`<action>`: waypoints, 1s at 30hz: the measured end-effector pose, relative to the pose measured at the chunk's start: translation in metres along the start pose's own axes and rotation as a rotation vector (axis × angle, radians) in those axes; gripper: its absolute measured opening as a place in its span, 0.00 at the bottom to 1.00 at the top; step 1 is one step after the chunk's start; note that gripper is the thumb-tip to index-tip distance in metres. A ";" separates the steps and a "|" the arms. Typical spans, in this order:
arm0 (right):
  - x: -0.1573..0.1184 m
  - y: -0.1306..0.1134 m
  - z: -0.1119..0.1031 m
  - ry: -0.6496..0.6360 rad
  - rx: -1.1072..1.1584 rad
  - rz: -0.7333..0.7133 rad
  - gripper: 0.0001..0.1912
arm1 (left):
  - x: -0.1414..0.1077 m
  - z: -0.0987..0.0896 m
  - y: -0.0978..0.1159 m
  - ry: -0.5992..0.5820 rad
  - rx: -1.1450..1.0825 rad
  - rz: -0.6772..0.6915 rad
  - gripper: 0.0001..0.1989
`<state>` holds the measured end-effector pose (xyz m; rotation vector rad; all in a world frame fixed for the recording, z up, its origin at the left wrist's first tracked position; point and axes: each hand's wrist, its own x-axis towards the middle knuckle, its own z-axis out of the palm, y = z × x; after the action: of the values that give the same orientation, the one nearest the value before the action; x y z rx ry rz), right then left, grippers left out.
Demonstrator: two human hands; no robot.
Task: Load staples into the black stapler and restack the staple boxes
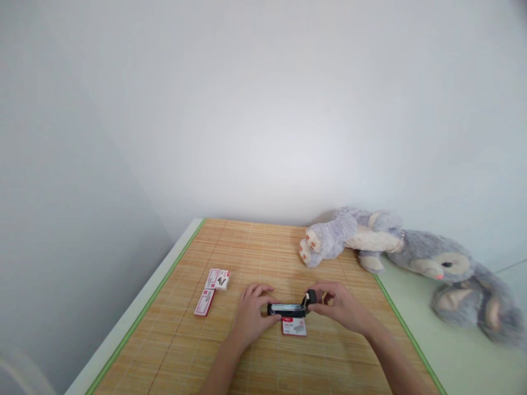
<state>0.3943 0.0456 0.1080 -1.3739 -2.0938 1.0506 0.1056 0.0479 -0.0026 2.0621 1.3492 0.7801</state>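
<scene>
A black stapler lies on the bamboo mat with its top swung up at the right end, showing a metallic strip inside. My left hand grips the stapler's left end between thumb and fingers. At the right end, my right hand pinches the raised black top part. A red and white box lies flat just below the stapler, partly covered by it.
Small red and white boxes and a box with a dark picture lie together at the left. A grey plush rabbit stretches across the back right. The bamboo mat has green edges.
</scene>
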 end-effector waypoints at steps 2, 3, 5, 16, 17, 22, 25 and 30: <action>0.011 -0.016 0.010 0.005 -0.062 -0.028 0.08 | 0.000 0.000 0.000 0.002 0.001 -0.001 0.15; 0.015 -0.022 0.015 0.006 -0.103 -0.035 0.07 | 0.000 0.000 0.001 0.003 0.001 -0.001 0.15; 0.023 -0.030 0.024 -0.006 -0.197 -0.057 0.06 | 0.000 -0.001 0.001 0.004 0.002 -0.002 0.15; 0.049 -0.025 0.073 -0.066 -0.349 -0.091 0.07 | 0.001 -0.001 0.003 0.009 -0.010 0.017 0.13; 0.049 -0.024 0.076 -0.062 -0.350 -0.089 0.10 | -0.001 -0.003 0.002 0.006 -0.015 0.025 0.15; 0.031 -0.001 0.069 0.011 -0.329 -0.049 0.12 | -0.023 -0.017 0.000 0.055 -0.040 0.015 0.19; 0.014 0.029 0.056 0.151 -0.207 0.079 0.11 | -0.037 -0.016 0.015 0.043 -0.051 0.027 0.23; -0.007 0.070 0.046 0.280 -0.116 0.222 0.17 | -0.028 0.004 0.060 -0.261 -0.041 0.258 0.43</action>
<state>0.4064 0.0384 0.0247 -1.7324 -1.8538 0.7728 0.1363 0.0009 0.0332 2.2422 0.9315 0.6093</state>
